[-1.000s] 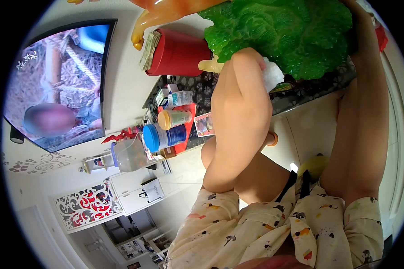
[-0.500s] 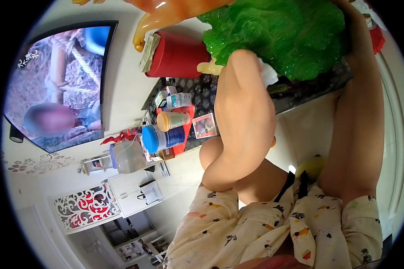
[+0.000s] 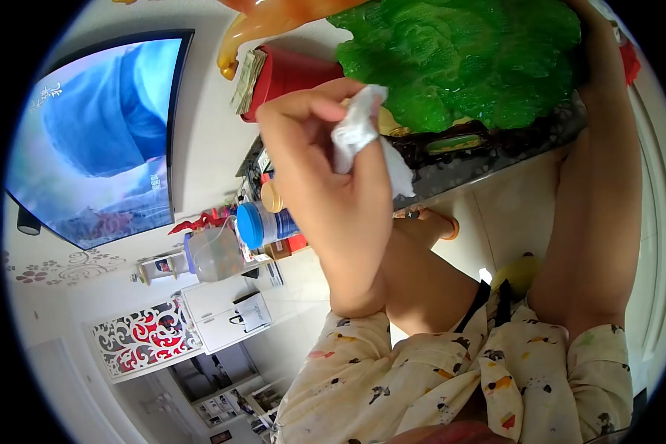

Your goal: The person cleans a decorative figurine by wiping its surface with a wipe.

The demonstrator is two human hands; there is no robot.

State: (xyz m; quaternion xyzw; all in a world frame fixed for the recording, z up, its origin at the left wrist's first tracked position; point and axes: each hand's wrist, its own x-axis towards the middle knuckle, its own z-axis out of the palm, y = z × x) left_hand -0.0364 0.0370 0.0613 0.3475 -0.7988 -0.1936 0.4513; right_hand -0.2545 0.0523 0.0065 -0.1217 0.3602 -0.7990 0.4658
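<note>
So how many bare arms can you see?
2. The left arm is mid-picture, left hand pinching white tissue; the right arm is at the right, by the green leafy ornament, right hand unseen.

I have left hand [image 3: 307,159] up front, fingers curled in pinch; my right arm [image 3: 599,185] stretched forward, right hand hidden.
</note>
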